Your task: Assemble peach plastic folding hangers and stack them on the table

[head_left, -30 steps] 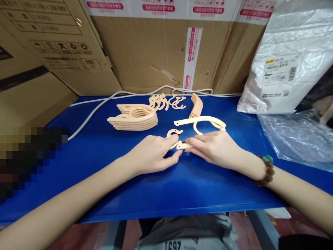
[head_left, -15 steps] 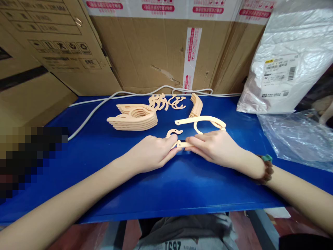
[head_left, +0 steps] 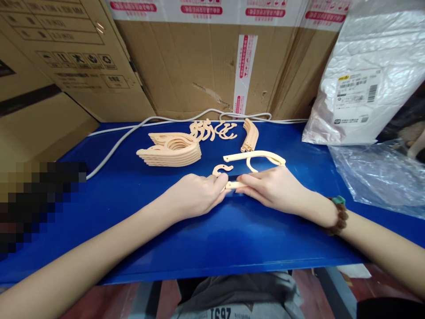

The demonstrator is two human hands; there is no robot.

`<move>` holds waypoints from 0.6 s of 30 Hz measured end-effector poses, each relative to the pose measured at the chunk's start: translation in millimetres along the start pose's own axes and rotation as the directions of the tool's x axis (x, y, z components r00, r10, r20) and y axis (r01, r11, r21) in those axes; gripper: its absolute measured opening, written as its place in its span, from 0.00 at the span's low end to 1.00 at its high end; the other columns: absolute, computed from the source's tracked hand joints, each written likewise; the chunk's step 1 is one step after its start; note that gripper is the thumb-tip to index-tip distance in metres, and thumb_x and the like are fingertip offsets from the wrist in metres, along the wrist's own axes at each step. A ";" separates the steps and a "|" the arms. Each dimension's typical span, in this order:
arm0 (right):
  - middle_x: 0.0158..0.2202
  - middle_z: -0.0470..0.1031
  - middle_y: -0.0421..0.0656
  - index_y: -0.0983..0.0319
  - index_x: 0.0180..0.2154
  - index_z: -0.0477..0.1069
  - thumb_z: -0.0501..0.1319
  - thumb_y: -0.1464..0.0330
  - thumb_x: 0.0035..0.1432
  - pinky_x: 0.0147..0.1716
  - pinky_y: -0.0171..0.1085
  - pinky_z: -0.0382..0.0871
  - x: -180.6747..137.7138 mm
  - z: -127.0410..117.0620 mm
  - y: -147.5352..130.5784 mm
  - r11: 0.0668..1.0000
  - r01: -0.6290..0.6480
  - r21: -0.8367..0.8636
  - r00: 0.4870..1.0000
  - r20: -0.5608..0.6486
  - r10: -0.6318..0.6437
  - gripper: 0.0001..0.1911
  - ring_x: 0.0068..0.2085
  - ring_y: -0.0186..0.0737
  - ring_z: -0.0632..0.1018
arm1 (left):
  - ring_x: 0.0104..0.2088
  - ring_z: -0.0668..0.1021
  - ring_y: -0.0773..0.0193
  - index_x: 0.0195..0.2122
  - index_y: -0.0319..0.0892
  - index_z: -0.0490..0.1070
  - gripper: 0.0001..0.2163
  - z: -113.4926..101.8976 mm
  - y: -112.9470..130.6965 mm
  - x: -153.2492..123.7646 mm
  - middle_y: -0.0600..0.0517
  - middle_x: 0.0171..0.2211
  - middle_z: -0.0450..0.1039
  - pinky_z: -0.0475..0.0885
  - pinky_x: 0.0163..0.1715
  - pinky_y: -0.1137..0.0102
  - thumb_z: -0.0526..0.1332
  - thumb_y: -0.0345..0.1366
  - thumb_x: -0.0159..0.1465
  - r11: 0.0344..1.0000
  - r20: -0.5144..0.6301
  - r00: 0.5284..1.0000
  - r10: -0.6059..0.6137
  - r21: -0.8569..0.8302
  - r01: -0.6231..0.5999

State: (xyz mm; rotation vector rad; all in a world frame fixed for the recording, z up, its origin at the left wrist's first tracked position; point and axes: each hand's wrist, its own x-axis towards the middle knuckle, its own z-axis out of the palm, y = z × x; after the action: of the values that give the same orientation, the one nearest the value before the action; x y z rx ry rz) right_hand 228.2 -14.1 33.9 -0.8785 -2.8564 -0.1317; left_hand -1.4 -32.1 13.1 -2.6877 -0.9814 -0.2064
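My left hand (head_left: pixel 201 195) is closed, thumb and fingers pinching a small curved cream piece, probably a hanger hook, now almost wholly hidden by them. My right hand (head_left: pixel 274 184) is closed round a cream plastic folding hanger (head_left: pixel 254 155). One long arm of it reaches left above my knuckles; the end of the other, with a round hole, sticks out between my hands and meets my left fingertips. Just behind the left thumb shows a cream hook (head_left: pixel 218 169); its lower part is covered, so I cannot tell whether it lies on the table or is held.
A stack of folded cream hangers (head_left: pixel 169 155) sits to the left on the blue table (head_left: pixel 212 248). Behind are several loose hooks (head_left: pixel 202 129) and a stack of curved arms (head_left: pixel 251 135). A white cable (head_left: pixel 116 155), cardboard boxes (head_left: pixel 189 66), and a white plastic bag (head_left: pixel 358 84) border the table.
My left fingers have closed further over the small curved piece, hiding it. The hanger's upper arm in my right hand has dipped and shifted slightly left.
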 end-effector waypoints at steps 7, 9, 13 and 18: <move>0.26 0.75 0.41 0.62 0.38 0.71 0.43 0.58 0.72 0.23 0.36 0.46 -1.3 1.4 0.9 0.998 0.013 -0.062 1.000 -0.010 -0.013 0.23 0.25 0.33 0.74 | 0.24 0.79 0.57 0.42 0.39 0.63 0.12 -7.3 -0.1 1.5 0.51 0.26 0.75 0.61 0.19 0.69 0.45 0.39 0.72 0.978 0.200 0.976 -0.090 -0.169 0.125; 0.26 0.75 0.40 0.62 0.37 0.71 0.43 0.58 0.72 0.23 0.36 0.46 -1.9 1.8 0.7 0.994 0.037 -0.103 0.998 -0.042 -0.042 0.23 0.24 0.33 0.73 | 0.25 0.79 0.58 0.41 0.40 0.63 0.14 -9.9 -0.8 2.5 0.52 0.28 0.74 0.62 0.21 0.69 0.42 0.40 0.73 0.943 0.235 0.966 -0.106 -0.283 0.172; 0.24 0.73 0.39 0.62 0.36 0.72 0.44 0.59 0.72 0.23 0.36 0.46 -1.9 2.0 0.6 0.983 0.067 -0.171 0.991 -0.103 -0.085 0.22 0.22 0.31 0.71 | 0.28 0.78 0.61 0.40 0.42 0.63 0.16 -13.0 -3.0 3.5 0.52 0.33 0.74 0.65 0.27 0.69 0.38 0.40 0.74 0.869 0.243 0.962 -0.123 -0.442 0.222; 0.24 0.73 0.39 0.62 0.36 0.71 0.45 0.59 0.72 0.23 0.36 0.47 -1.9 2.2 2.1 0.991 0.053 -0.126 0.993 -0.095 -0.065 0.21 0.23 0.31 0.72 | 0.27 0.78 0.60 0.43 0.43 0.63 0.13 -13.6 -4.4 2.7 0.54 0.28 0.74 0.64 0.26 0.70 0.41 0.40 0.74 0.883 0.221 0.967 -0.125 -0.420 0.210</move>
State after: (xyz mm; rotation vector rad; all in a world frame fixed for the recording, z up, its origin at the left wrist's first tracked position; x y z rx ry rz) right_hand 230.7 -13.2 31.5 -0.7858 -2.8070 -0.3517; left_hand -2.7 -31.4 27.5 -3.0732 -1.3744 -0.2376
